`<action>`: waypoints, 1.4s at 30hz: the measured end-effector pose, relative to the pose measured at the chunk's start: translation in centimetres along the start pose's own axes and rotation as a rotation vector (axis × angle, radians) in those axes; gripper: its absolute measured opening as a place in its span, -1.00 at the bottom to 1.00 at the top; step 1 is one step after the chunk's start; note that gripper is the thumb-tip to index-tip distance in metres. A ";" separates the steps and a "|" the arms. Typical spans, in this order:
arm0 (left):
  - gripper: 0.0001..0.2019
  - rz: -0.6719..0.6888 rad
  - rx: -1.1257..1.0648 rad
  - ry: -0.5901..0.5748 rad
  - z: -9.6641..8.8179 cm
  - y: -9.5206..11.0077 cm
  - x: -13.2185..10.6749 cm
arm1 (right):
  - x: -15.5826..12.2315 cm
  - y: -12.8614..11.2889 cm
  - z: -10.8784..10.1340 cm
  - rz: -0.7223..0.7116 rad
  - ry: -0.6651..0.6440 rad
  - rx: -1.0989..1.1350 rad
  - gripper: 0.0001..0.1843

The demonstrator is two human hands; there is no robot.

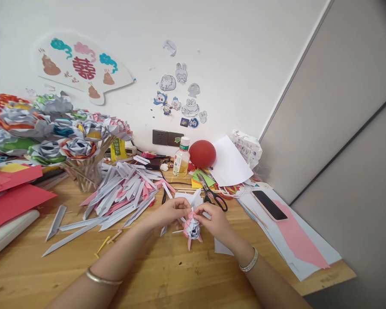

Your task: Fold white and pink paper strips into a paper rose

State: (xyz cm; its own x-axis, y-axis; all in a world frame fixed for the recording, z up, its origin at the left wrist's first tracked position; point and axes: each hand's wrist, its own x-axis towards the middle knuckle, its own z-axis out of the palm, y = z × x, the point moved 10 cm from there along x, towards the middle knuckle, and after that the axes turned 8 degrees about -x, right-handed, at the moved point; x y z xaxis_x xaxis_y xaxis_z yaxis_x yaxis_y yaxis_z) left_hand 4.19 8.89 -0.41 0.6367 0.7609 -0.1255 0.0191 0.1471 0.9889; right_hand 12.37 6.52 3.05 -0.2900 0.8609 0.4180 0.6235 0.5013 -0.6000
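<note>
Between my hands, low over the wooden table, is a folded paper flower (pixel 193 228) with a grey-white spiral centre and pink outer petals. My left hand (pixel 175 211) is closed, its thumb and fingers pinching the flower's far edge. Closed as well, my right hand (pixel 212 219) pinches the same edge from the right, fingertips nearly meeting the left ones. Long white paper strips stick out behind the flower. Black-handled scissors (pixel 209 193) lie just beyond my right hand. To the left spreads a heap of folded white and pink paper strips (pixel 122 193).
Finished paper flowers (pixel 79 148) on sticks crowd a container at the left. Red paper sheets (pixel 16 201) lie in front of them. At the back stand a bottle (pixel 182 159) and a red balloon (pixel 202 154). A phone (pixel 269 205) rests on paper sheets at the right.
</note>
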 end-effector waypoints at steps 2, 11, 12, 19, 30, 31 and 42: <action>-0.73 -0.018 -0.048 0.000 0.0 -0.4 0.0 | 0.0 0.0 0.0 0.008 -0.004 0.016 -0.90; -0.89 -0.008 0.155 0.096 -0.3 -0.8 0.2 | -0.1 -0.8 -0.2 -0.032 0.050 0.029 -0.91; -0.90 0.040 0.245 0.149 -0.6 -0.2 0.2 | 0.0 -0.2 0.0 0.015 0.037 0.065 -0.92; -0.88 0.152 0.419 0.184 0.1 1.7 -0.1 | -0.1 0.5 -0.1 0.083 0.025 0.074 -0.96; -0.82 0.174 0.633 0.283 -0.5 3.4 -0.9 | 0.0 -0.1 -0.7 0.068 0.055 0.047 -0.96; -0.82 0.193 0.659 0.299 -0.3 3.8 -1.1 | 0.0 -0.4 -1.0 0.038 0.071 0.032 -0.95; -0.79 0.260 0.718 0.338 0.0 4.1 -1.0 | -1.3 -4.8 -1.0 -0.417 0.085 -0.236 -0.78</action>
State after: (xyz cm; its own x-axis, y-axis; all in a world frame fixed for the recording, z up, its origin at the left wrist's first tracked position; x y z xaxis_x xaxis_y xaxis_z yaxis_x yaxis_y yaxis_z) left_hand 3.66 8.76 3.75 0.4253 0.8804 0.2101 0.4628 -0.4110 0.7854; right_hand 10.50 2.87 6.07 -0.4960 0.5760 0.6497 0.6173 0.7602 -0.2026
